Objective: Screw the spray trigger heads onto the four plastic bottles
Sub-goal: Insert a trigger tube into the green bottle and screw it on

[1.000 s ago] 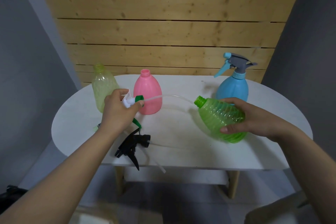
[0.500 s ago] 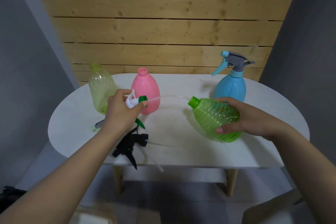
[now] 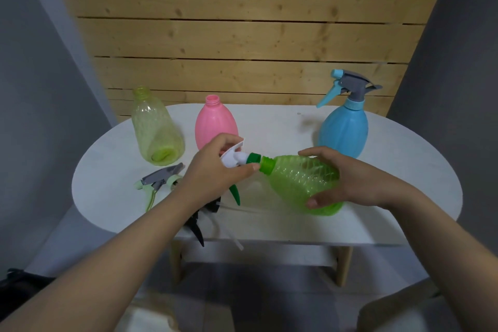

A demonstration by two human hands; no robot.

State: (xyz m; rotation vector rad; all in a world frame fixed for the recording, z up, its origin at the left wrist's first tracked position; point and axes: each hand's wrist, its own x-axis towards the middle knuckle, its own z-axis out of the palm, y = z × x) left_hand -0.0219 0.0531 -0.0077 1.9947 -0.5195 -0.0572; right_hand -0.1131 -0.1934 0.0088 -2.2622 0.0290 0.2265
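Observation:
My right hand [image 3: 347, 178] grips a bright green ribbed bottle [image 3: 301, 183], tilted with its neck pointing left. My left hand [image 3: 213, 172] holds a white and green trigger head [image 3: 239, 158] with its green collar against the bottle's mouth; its tube is inside the bottle. A yellow-green bottle [image 3: 155, 129] and a pink bottle [image 3: 215, 122] stand without heads at the back. The blue bottle [image 3: 343, 129] at back right carries a grey and blue trigger head [image 3: 347, 86].
On the white oval table [image 3: 390, 170], a pale green and grey trigger head [image 3: 157, 182] lies left of my left hand. A black trigger head [image 3: 198, 224] lies near the front edge, partly under my left forearm. A wooden slat wall stands behind.
The trigger head's tube slid into the green bottle as my hands came together; its collar now meets the bottle's neck. The view shifted closer.

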